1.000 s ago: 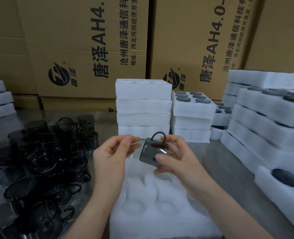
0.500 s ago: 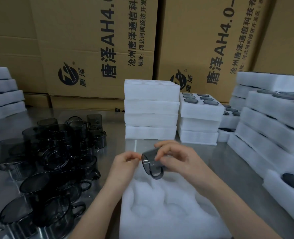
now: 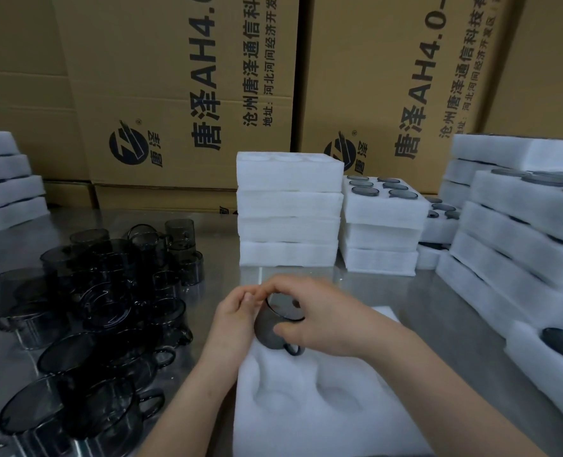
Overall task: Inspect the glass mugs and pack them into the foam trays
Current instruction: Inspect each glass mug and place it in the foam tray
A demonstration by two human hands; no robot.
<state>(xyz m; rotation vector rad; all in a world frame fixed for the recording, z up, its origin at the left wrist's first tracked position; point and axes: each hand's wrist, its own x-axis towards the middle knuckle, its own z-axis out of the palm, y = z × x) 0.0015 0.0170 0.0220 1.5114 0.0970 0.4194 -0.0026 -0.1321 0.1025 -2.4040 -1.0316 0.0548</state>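
Note:
A smoky grey glass mug (image 3: pixel 273 328) is held in both hands just above the far end of a white foam tray (image 3: pixel 323 407) lying in front of me. Its rim faces up and its handle points down toward the foam. My right hand (image 3: pixel 319 319) wraps over the mug from the right, thumb on its side. My left hand (image 3: pixel 237 319) touches the mug's left side and rim with its fingertips. The tray's round pockets nearest me hold nothing.
Several loose grey mugs (image 3: pixel 92 311) crowd the steel table on the left. Stacks of foam trays (image 3: pixel 288 209) stand behind, some filled with mugs (image 3: pixel 384 206). More stacks (image 3: pixel 517 232) line the right edge. Large cardboard boxes (image 3: pixel 181 94) wall the back.
The mug has been turned from handle-up to handle-down and lowered toward the far end of the foam tray. Both hands came down with it.

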